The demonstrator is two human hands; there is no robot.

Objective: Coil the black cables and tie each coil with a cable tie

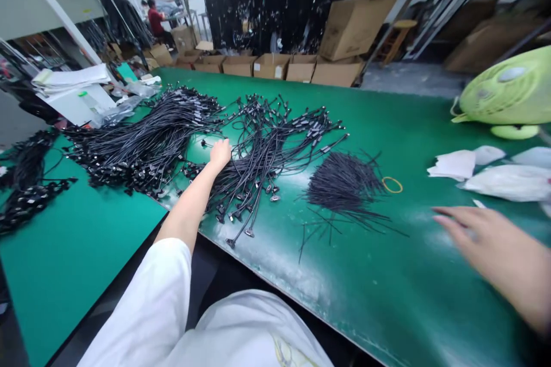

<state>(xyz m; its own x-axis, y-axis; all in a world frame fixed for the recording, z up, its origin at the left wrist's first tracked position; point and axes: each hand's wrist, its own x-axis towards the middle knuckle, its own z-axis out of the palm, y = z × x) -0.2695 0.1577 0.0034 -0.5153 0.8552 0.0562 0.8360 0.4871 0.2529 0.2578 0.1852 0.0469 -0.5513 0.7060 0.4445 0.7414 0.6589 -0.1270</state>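
Note:
My left hand [221, 153] reaches into the black cables, its fingers curled closed around a black cable [208, 144] whose small connector end sticks out to the left. Just right of it lies a loose heap of black cables [269, 149] with connectors at both ends. A larger bundle of similar cables [159, 132] spreads out on the left. My right hand [486, 241] is slightly blurred over the right side of the table, fingers stretched out and thumb apart, touching nothing that I can see. Between the hands rests a pile of short black ties [340, 183].
A yellow rubber band [392, 184] lies by the ties on the green table [413, 143]. White plastic bags [510, 183] and a light green fan [508, 89] are at the right. More cables [30, 183] lie far left. Cardboard boxes [271, 66] line the far edge; a person in red [155, 20] sits beyond.

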